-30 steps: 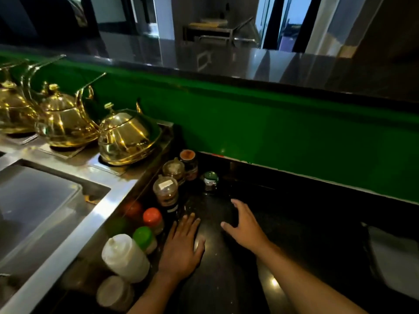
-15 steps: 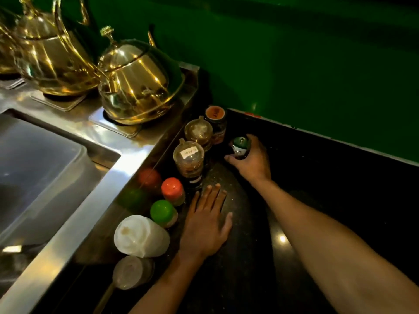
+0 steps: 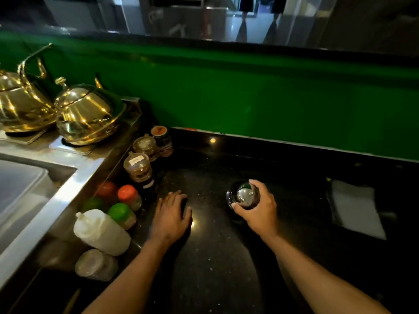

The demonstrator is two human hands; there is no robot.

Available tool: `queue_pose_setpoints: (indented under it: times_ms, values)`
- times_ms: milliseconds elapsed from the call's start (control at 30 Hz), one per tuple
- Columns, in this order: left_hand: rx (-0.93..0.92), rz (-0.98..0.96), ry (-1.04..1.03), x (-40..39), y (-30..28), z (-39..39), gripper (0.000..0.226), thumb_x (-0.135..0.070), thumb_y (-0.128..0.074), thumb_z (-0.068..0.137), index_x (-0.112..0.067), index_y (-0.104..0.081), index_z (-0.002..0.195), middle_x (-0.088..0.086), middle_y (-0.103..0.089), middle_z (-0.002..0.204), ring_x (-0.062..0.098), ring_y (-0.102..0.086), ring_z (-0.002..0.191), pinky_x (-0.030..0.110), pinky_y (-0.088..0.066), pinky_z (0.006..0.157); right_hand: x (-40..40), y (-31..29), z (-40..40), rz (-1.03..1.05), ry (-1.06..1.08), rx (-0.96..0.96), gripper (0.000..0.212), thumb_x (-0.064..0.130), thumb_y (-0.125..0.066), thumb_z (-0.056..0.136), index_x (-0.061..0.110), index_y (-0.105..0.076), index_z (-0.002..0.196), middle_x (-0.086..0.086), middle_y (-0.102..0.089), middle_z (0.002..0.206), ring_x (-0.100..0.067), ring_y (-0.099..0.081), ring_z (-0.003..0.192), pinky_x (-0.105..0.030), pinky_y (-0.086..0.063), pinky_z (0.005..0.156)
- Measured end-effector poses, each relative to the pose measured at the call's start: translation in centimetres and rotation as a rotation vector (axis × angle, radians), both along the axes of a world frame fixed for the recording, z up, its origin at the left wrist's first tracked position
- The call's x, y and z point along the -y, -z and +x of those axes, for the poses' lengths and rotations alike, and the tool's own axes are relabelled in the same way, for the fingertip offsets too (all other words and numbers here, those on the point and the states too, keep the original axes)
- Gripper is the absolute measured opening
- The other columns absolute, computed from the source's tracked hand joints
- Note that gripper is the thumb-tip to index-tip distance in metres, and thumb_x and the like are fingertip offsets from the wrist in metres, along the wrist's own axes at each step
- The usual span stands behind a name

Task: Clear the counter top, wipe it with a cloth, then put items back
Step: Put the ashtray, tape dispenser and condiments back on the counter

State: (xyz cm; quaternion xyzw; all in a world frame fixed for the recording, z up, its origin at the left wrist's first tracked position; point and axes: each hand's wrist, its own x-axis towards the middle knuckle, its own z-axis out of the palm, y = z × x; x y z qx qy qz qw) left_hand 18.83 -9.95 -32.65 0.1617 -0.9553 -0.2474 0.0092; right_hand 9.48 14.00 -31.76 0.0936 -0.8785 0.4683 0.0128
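I see the black counter top (image 3: 226,268) running under both hands, with the green wall panel (image 3: 272,105) beyond the fingertips. Off past my left hand sits the steel unit (image 3: 45,200), carrying two gold kettles (image 3: 86,114). To the outside of my right hand, well apart from it, a folded white cloth (image 3: 356,207) lies on the counter. Just beside the left wrist a white squeeze bottle (image 3: 102,232) lies tilted, with a clear lidded tub (image 3: 95,264) nearer me. Ahead of the left fingers stands a row of spice jars (image 3: 138,166), ending at a dark jar with an orange lid (image 3: 162,140); closer in are a green-capped shaker (image 3: 122,215) and an orange-capped shaker (image 3: 129,197). My left hand (image 3: 170,217) rests flat on the counter, fingers straight and released. My right hand (image 3: 258,210) grasps a small dark jar with a shiny top (image 3: 242,196), thumb and fingers curled round it, at the counter; I cannot tell whether it touches down.
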Motion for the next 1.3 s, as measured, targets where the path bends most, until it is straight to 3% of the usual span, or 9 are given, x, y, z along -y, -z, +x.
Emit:
queue_pose_setpoints:
  times_ms: [133, 367, 533, 600, 667, 800, 933, 1100, 1300]
  values:
    - [-0.111, -0.019, 0.154, -4.6, -3.6, -3.0, 0.037, -0.033, -0.053, 0.095, -0.025, -0.052, 0.131, -0.003, -0.054, 0.135, 0.015, -0.049, 0.128, 0.045, -0.023, 0.118, -5.1, -2.6, 0.6, -0.074, 0.066, -0.086, 0.081, 0.034, -0.090, 0.057, 0.037, -0.050, 0.127, 0.007, -0.057, 0.121, -0.015, -0.054, 0.112, -0.020, -0.042, 0.087]
    - [-0.579, -0.269, 0.519, -14.7, -19.2, -13.6, 0.035, -0.038, -0.043, 0.094, -0.026, -0.058, 0.122, -0.006, -0.058, 0.132, 0.011, -0.051, 0.126, 0.041, -0.024, 0.118, -14.7, -16.9, -4.7, -0.085, 0.074, -0.495, 0.080, 0.033, -0.089, 0.057, 0.027, -0.053, 0.128, 0.017, -0.054, 0.121, -0.010, -0.051, 0.113, -0.022, -0.043, 0.097]
    - [-0.729, -0.427, 0.654, -21.4, -29.9, -21.2, 0.033, -0.041, -0.048, 0.093, -0.026, -0.058, 0.121, -0.007, -0.056, 0.133, 0.015, -0.054, 0.122, 0.038, -0.031, 0.113, -21.7, -27.0, -9.8, -0.129, 0.133, -0.717, 0.080, 0.033, -0.088, 0.057, 0.029, -0.052, 0.129, 0.028, -0.049, 0.123, -0.008, -0.051, 0.114, -0.018, -0.042, 0.096]
    - [-0.679, -0.518, 0.665, -23.7, -32.5, -24.0, 0.036, -0.043, -0.049, 0.095, -0.025, -0.055, 0.126, -0.006, -0.054, 0.135, 0.017, -0.053, 0.123, 0.038, -0.032, 0.110, -24.1, -29.4, -11.7, -0.130, 0.159, -0.738, 0.080, 0.033, -0.088, 0.058, 0.029, -0.051, 0.130, 0.029, -0.048, 0.120, -0.008, -0.051, 0.111, -0.016, -0.042, 0.093]
    - [-0.503, -0.527, 0.626, -25.6, -33.8, -26.9, 0.043, -0.052, -0.044, 0.096, -0.025, -0.051, 0.130, -0.004, -0.053, 0.136, 0.019, -0.051, 0.125, 0.039, -0.032, 0.110, -26.4, -30.9, -13.6, -0.088, 0.178, -0.740, 0.080, 0.034, -0.087, 0.058, 0.029, -0.051, 0.129, 0.029, -0.047, 0.114, -0.009, -0.050, 0.109, -0.013, -0.040, 0.090]
    - [-0.239, -0.286, 0.560, -27.4, -34.0, -32.1, 0.060, -0.071, -0.034, 0.089, -0.028, -0.052, 0.126, 0.001, -0.057, 0.129, 0.022, -0.055, 0.119, 0.044, -0.042, 0.103, -30.4, -32.2, -18.0, 0.080, 0.161, -0.722, 0.081, 0.044, -0.080, 0.055, 0.031, -0.049, 0.129, 0.016, -0.053, 0.117, -0.008, -0.045, 0.109, -0.019, -0.041, 0.093]
    - [-0.171, -0.292, 0.516, -28.1, -33.5, -35.7, 0.068, -0.076, -0.035, 0.086, -0.033, -0.043, 0.139, -0.001, -0.049, 0.144, 0.021, -0.047, 0.130, 0.046, -0.033, 0.111, -33.1, -32.8, -22.9, 0.208, 0.123, -0.668, 0.079, 0.048, -0.076, 0.054, 0.036, -0.047, 0.127, 0.016, -0.052, 0.116, -0.008, -0.044, 0.107, -0.027, -0.043, 0.097]
    - [-0.131, -0.324, 0.502, -28.4, -33.4, -36.4, 0.091, -0.086, -0.014, 0.070, -0.039, -0.029, 0.147, -0.007, -0.030, 0.157, 0.016, -0.030, 0.143, 0.046, -0.017, 0.119, -33.6, -34.1, -31.3, 0.260, 0.048, -0.424, 0.081, 0.056, -0.078, 0.048, 0.040, -0.048, 0.122, 0.007, -0.059, 0.111, -0.010, -0.057, 0.100, -0.029, -0.050, 0.088]
    - [-0.143, -0.355, 0.503, -28.4, -33.1, -36.6, 0.074, -0.078, -0.021, 0.083, -0.041, -0.028, 0.147, -0.011, -0.026, 0.159, 0.015, -0.027, 0.144, 0.043, -0.015, 0.120, -30.8, -34.3, -38.5, 0.265, 0.017, -0.260, 0.072, 0.045, -0.084, 0.062, 0.028, -0.049, 0.123, 0.003, -0.056, 0.115, -0.012, -0.055, 0.096, -0.028, -0.047, 0.079]
